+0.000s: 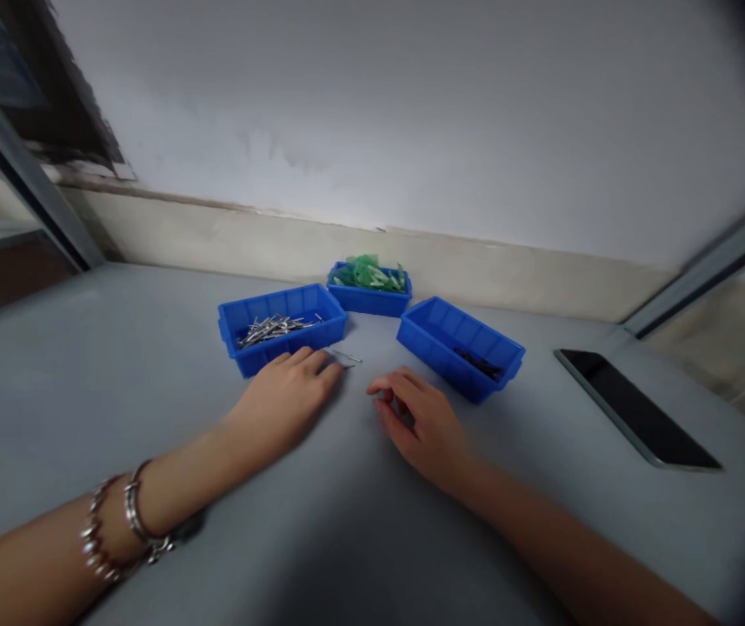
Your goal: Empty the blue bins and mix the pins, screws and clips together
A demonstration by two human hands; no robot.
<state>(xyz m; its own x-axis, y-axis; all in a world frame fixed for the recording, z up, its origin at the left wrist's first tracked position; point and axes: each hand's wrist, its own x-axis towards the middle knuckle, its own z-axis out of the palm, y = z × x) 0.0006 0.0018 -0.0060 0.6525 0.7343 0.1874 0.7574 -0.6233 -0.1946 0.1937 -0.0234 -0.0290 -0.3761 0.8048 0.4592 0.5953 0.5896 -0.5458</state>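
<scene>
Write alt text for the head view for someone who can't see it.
A person's left hand is beside a loose silver pin on a gray table, the right hand loosely curled nearby. Beyond, three blue bins hold silver pins, green items and dark pieces; a phone lies at right.

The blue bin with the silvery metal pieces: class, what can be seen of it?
The blue bin is a long, open-topped box, apparently plastic, with ribbed inner walls and a projecting rim at its left end. It stands upright, at a slant, on the grey table, partly filled with loose, slender silvery metal pieces. Its right end lies close to the bin of green items; whether they touch is unclear. The left hand hides part of its near wall; contact there cannot be told.
</scene>
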